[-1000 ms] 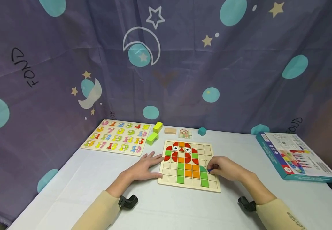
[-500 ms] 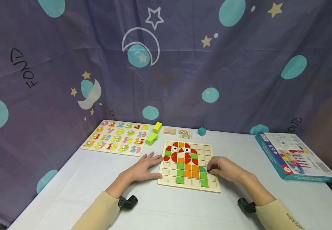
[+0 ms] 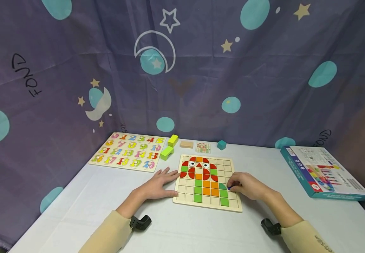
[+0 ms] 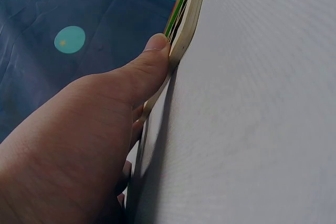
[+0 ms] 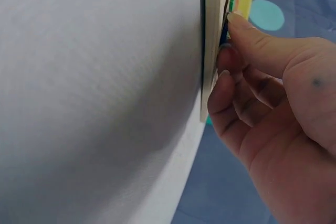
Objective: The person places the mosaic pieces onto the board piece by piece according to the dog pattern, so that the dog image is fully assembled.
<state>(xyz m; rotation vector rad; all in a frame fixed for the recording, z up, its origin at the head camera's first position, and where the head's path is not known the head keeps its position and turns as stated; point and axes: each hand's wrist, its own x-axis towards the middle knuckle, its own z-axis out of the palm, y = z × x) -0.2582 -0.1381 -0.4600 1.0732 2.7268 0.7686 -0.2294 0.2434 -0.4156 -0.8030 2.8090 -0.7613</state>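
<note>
A wooden mosaic board (image 3: 207,207) with a raised grid lies on the white table, filled partly with red, orange and green tiles that form a bird with two round eyes. Against its left edge rests my left hand (image 3: 157,184), fingers spread, the thumb touching the rim in the left wrist view. My right hand (image 3: 248,185) pinches a small dark blue tile (image 3: 229,188) between thumb and forefinger at the board's right side. Most of that tile is hidden by the fingers. Just left of it sits a teal-green rounded tile (image 3: 222,186) above green squares.
A number puzzle board (image 3: 106,163) lies at the back left. Beside it are a yellow block (image 3: 173,141), a green arch block (image 3: 167,153), a plain wooden block (image 3: 187,144), a pattern card (image 3: 203,147) and a teal block (image 3: 221,144). A flat box (image 3: 324,172) lies right.
</note>
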